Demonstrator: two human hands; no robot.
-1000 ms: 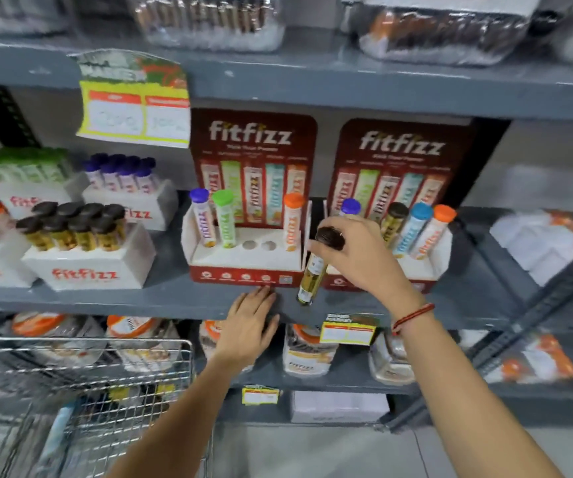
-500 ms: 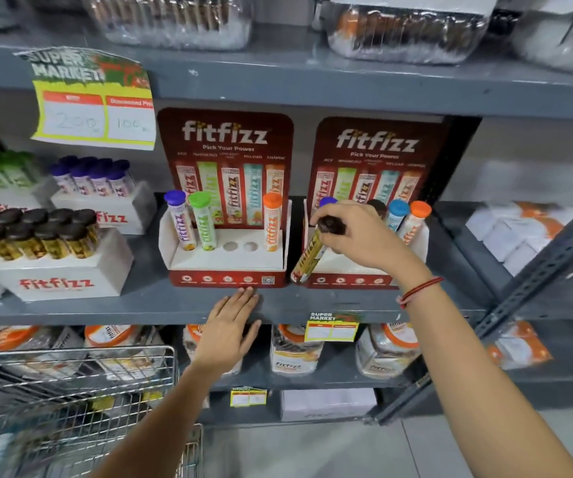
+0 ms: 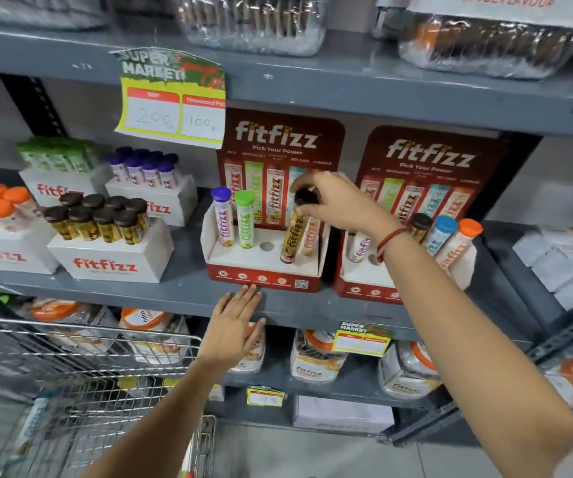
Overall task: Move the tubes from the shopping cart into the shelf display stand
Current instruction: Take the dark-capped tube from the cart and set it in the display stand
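Note:
My right hand (image 3: 338,203) grips the dark cap of a yellow tube (image 3: 292,236), whose lower end sits at a hole of the left red-and-white display stand (image 3: 264,276). That stand also carries a purple-capped tube (image 3: 222,219), a green-capped tube (image 3: 245,220) and an orange tube (image 3: 310,238) partly hidden behind the yellow one; one hole (image 3: 267,246) stays bare. My left hand (image 3: 235,324) rests flat with spread fingers on the shelf's front edge just below the stand. The wire shopping cart (image 3: 81,384) stands at the lower left.
A second display stand (image 3: 364,288) to the right holds several tubes. White boxes of brown-capped (image 3: 105,250), purple-capped (image 3: 150,188), green and orange tubes fill the left of the grey shelf (image 3: 181,291). A price tag (image 3: 174,98) hangs from the upper shelf. Jars sit on the lower shelf.
My right hand carried the yellow tube from in front of the right stand leftwards and set its base at the left stand, more upright now. The left hand stayed on the shelf edge.

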